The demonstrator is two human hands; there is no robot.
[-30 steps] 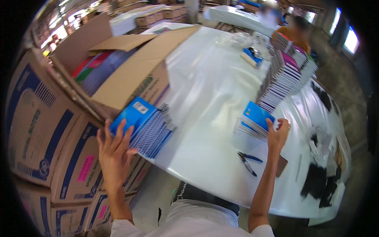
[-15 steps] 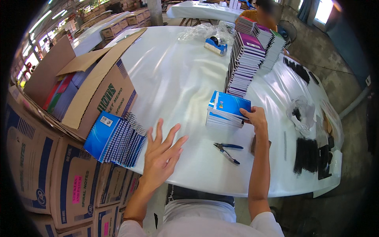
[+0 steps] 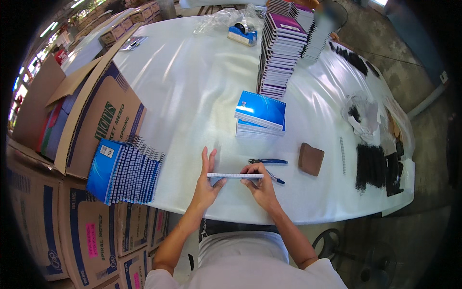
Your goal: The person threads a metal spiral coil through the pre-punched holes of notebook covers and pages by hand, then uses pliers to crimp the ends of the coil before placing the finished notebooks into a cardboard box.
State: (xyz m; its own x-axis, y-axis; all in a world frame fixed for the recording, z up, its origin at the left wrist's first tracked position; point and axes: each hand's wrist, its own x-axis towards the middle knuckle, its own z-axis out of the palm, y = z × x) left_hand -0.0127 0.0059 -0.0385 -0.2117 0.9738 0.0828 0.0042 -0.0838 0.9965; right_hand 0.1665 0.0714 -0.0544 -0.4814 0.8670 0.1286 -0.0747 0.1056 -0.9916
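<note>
Between my two hands, near the table's front, a small notebook is held edge-on, its punched edge turned up. My left hand grips its left end between thumb and fingers, while my right hand pinches the right end. Just beyond lies a short stack of blue notebooks, the upper ones turned slightly against the lower. Blue-handled cutters rest by my right hand, which partly hides them. A brown block sits to their right. Blue spiral-bound notebooks stand in a row at the left.
An open cardboard box stands at the left table edge, with more cartons below. Tall piles of purple notebooks and a blue tape dispenser are farther back. Black spiral coils and a plastic bag lie at right.
My right hand has brought a notebook from the blue stack toward me, and my left hand has moved in and taken its other end. The view has shifted, uncovering the brown block.
</note>
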